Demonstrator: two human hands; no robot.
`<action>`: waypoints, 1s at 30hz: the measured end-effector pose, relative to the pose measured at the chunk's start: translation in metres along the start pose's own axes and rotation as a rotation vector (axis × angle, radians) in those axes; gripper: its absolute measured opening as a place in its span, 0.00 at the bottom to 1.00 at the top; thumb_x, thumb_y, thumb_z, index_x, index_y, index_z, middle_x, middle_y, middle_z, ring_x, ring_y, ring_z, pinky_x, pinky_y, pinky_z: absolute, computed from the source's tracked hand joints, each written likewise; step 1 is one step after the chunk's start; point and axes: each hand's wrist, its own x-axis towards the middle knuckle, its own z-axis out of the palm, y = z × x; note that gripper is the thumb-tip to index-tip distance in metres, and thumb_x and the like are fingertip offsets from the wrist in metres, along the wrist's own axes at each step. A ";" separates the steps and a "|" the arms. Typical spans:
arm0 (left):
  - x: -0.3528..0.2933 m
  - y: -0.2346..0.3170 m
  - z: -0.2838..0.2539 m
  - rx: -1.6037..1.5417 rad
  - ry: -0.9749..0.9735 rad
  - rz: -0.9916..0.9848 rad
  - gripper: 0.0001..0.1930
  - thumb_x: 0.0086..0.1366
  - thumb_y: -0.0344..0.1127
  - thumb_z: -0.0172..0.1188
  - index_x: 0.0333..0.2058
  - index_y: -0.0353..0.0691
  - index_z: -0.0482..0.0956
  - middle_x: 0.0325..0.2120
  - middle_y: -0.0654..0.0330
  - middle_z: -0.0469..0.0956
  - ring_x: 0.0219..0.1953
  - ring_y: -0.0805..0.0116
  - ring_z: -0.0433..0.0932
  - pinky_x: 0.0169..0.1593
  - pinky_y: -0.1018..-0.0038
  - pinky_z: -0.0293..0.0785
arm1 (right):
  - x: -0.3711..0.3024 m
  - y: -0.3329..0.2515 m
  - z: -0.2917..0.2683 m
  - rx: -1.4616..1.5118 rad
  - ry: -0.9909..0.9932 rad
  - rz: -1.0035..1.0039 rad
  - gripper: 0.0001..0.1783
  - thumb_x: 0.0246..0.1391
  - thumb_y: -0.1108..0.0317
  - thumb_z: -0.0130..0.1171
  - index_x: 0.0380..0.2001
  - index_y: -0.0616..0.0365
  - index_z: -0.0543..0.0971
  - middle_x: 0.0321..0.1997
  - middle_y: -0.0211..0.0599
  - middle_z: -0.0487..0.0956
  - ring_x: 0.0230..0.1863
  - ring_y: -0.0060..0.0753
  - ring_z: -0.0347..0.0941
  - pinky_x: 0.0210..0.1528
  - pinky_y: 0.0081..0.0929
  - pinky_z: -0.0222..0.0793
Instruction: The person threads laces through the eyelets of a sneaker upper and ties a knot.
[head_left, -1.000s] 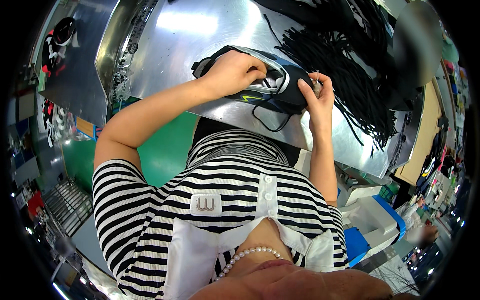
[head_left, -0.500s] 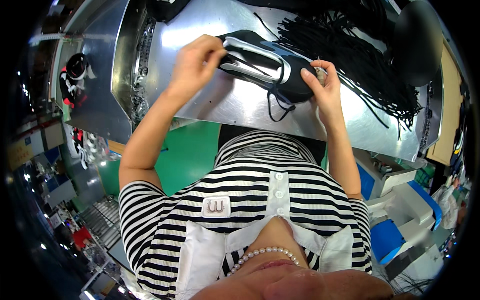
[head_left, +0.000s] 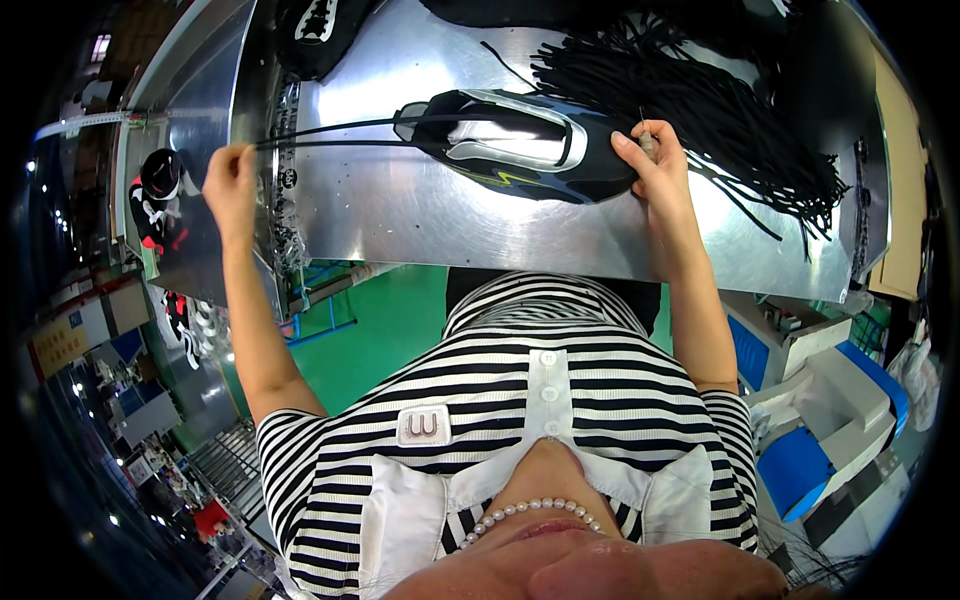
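Black and navy, the silver-collared shoe (head_left: pixel 520 155) sits at upper centre over a shiny steel table (head_left: pixel 400 225), its toe grasped by the right hand (head_left: pixel 660 168), which also holds a small beige object (head_left: pixel 648 147), apparently bracing the shoe while the left hand (head_left: pixel 232 195), pinching two thin black lace strands (head_left: pixel 345 142), holds them taut at upper left.

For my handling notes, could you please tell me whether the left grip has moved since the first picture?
Yes: the left grip has moved left along the table, from over the shoe to near the table's left edge.
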 end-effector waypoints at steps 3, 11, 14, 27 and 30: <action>-0.014 0.123 0.033 -0.391 -0.289 0.120 0.03 0.64 0.26 0.60 0.35 0.35 0.79 0.37 0.60 0.80 0.38 0.73 0.77 0.43 0.78 0.73 | 0.015 0.020 -0.004 -0.168 0.024 -0.133 0.18 0.54 0.58 0.67 0.36 0.55 0.70 0.29 0.24 0.70 0.28 0.17 0.65 0.28 0.20 0.60; -0.020 0.248 0.075 -0.521 -0.471 0.620 0.03 0.57 0.25 0.63 0.30 0.35 0.77 0.52 0.53 0.76 0.46 0.59 0.76 0.46 0.69 0.73 | -0.006 -0.023 0.006 -0.474 0.072 -0.604 0.10 0.56 0.67 0.63 0.32 0.60 0.74 0.31 0.30 0.70 0.31 0.23 0.68 0.36 0.20 0.64; -0.027 0.258 0.088 -0.423 -0.439 0.706 0.04 0.57 0.25 0.63 0.31 0.36 0.78 0.47 0.57 0.78 0.44 0.55 0.76 0.47 0.67 0.72 | -0.026 -0.035 0.023 -0.148 -0.258 -0.468 0.09 0.55 0.69 0.64 0.38 0.60 0.79 0.32 0.25 0.72 0.33 0.19 0.69 0.38 0.16 0.65; -0.029 0.195 0.131 -0.684 -1.330 -0.580 0.34 0.63 0.66 0.56 0.40 0.33 0.83 0.34 0.55 0.81 0.38 0.69 0.79 0.43 0.74 0.74 | -0.005 -0.001 0.066 0.107 -0.145 -0.136 0.14 0.55 0.72 0.64 0.46 0.59 0.77 0.30 0.26 0.78 0.22 0.10 0.64 0.22 0.09 0.57; -0.041 0.210 0.144 -0.804 -1.315 -0.819 0.30 0.63 0.64 0.58 0.37 0.36 0.82 0.27 0.60 0.81 0.30 0.76 0.77 0.34 0.81 0.72 | -0.005 0.003 0.065 -0.095 -0.102 -0.158 0.19 0.52 0.73 0.66 0.48 0.58 0.75 0.31 0.27 0.79 0.24 0.12 0.68 0.25 0.12 0.63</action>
